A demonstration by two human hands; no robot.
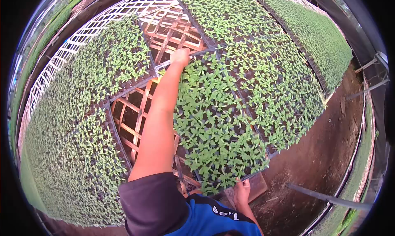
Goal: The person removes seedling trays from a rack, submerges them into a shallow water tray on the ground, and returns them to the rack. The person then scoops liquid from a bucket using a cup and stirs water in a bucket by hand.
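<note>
Seedling tray (pixel 216 120) is gripped at far edge by left hand (pixel 180 57), near edge pinched by right hand (pixel 242 190); slatted tabletop (pixel 141 116) exposed alongside.

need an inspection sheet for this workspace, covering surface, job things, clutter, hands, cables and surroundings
surface: wooden lattice bench, its slats bare to the left of the gripped tray and beyond its far edge
job's things: seedling tray full of green seedlings; whether it rests on the slats or is lifted cannot be told
clutter: a flat brownish piece by the right hand; what it is stays unclear
hands: left hand closed on the tray's far edge; right hand closed on its near edge
cables: nothing seen
surroundings: neighbouring trays on both sides; brown soil floor and a grey pole at right
</note>
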